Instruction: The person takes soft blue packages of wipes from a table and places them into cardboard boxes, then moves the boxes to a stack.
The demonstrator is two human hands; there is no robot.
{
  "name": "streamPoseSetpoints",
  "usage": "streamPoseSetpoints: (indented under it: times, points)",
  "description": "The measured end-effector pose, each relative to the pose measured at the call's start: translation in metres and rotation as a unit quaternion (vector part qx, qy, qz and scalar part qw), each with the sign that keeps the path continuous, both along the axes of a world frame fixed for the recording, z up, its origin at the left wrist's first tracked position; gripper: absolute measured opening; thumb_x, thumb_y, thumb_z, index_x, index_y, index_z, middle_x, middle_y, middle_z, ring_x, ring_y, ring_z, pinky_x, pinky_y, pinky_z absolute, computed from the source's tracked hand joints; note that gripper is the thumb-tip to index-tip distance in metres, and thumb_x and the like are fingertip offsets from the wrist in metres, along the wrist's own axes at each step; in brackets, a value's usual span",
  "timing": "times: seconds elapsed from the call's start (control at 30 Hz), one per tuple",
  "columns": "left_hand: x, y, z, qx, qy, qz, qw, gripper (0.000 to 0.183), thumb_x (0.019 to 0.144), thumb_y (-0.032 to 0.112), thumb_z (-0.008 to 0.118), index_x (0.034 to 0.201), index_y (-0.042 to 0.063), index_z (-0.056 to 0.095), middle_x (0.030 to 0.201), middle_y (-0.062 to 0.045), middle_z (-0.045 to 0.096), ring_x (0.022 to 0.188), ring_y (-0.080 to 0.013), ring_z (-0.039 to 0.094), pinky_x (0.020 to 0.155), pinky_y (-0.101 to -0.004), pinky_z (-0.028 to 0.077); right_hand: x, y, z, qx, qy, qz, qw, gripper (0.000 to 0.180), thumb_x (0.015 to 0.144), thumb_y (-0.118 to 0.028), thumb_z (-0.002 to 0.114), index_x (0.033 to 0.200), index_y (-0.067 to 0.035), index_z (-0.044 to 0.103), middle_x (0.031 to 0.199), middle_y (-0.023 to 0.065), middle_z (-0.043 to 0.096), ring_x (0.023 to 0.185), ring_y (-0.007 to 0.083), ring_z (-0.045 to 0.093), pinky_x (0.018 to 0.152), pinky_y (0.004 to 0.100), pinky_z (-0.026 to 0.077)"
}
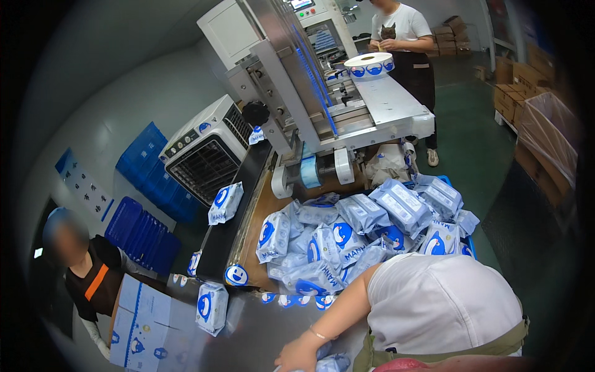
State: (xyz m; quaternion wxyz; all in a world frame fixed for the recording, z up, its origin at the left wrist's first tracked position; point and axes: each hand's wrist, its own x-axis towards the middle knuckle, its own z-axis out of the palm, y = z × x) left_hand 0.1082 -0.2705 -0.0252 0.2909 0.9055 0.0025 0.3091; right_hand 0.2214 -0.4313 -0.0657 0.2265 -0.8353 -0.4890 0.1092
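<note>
At the bottom edge, my right hand, with a bracelet at the wrist, reaches down over soft wipes packs on the steel table. The frame cuts off its fingertips, so its grip is unclear. My left hand is out of view. Another whale-printed wipes pack lies at the end of the black conveyor belt, and one more pack sits on the belt. Beyond my arm, a heap of white and blue packs fills a blue crate.
A labelling machine with a label roll stands over the belt. A co-worker at left is beside a printed carton; another person stands behind the machine. An air cooler and blue crates are at left.
</note>
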Motion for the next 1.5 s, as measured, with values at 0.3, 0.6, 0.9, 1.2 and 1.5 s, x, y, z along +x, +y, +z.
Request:
streamPoseSetpoints:
  times: [0.3, 0.6, 0.9, 1.2, 1.5]
  points:
    - [0.054, 0.032, -0.051, 0.17, 0.155, -0.083, 0.97, 0.037, 0.084, 0.033, 0.062, 0.094, -0.002, 0.065, 0.09, -0.021, 0.065, 0.092, -0.0371, 0.059, 0.09, -0.0461, 0.041, 0.062, -0.008, 0.015, 0.308, 0.019, 0.023, 0.951, 0.041, 0.064, -0.022, 0.073, 0.1, -0.005, 0.066, 0.099, 0.0159, 0.065, 0.092, 0.0339, 0.061, 0.079, 0.0433, 0.05]
    - [0.062, 0.026, -0.044, 0.182, 0.242, -0.096, 0.948, 0.033, 0.076, 0.033, 0.068, 0.09, 0.003, 0.063, 0.082, -0.016, 0.063, 0.084, -0.0372, 0.056, 0.086, -0.0477, 0.039, 0.31, -0.15, 0.061, 0.062, -0.334, -0.281, 0.898, 0.085, 0.059, -0.009, 0.08, 0.136, -0.015, 0.045, 0.141, 0.0168, 0.044, 0.135, 0.0336, 0.035, 0.109, 0.0517, 0.027]
    - [0.071, 0.026, -0.041, 0.118, 0.209, -0.137, 0.961, 0.049, 0.082, 0.052, 0.061, 0.089, 0.004, 0.063, 0.078, -0.013, 0.06, 0.079, -0.0341, 0.056, 0.078, -0.043, 0.039, 0.396, 0.001, 0.068, -0.183, -0.193, -0.189, 0.945, 0.095, 0.051, -0.016, 0.081, 0.139, -0.024, 0.046, 0.133, 0.015, 0.054, 0.129, 0.0335, 0.043, 0.11, 0.0562, 0.022]
    - [0.072, 0.028, -0.037, 0.146, 0.175, -0.15, 0.962, 0.037, 0.079, 0.038, 0.065, 0.09, 0.003, 0.063, 0.079, -0.014, 0.061, 0.081, -0.0344, 0.056, 0.079, -0.0455, 0.041, 0.363, 0.04, 0.038, -0.053, -0.172, -0.174, 0.968, 0.057, 0.063, -0.025, 0.071, 0.119, -0.019, 0.063, 0.109, 0.0112, 0.067, 0.103, 0.0311, 0.063, 0.088, 0.0442, 0.048]
    - [0.076, 0.015, -0.054, 0.224, 0.111, -0.162, 0.955, 0.039, 0.081, 0.041, 0.063, 0.093, 0.004, 0.065, 0.085, -0.019, 0.063, 0.086, -0.0385, 0.058, 0.082, -0.0518, 0.043, 0.107, -0.032, -0.022, 0.036, -0.42, -0.042, 0.906, 0.087, 0.064, -0.03, 0.074, 0.139, -0.01, 0.035, 0.134, 0.0281, 0.042, 0.121, 0.045, 0.045, 0.099, 0.0562, 0.034]
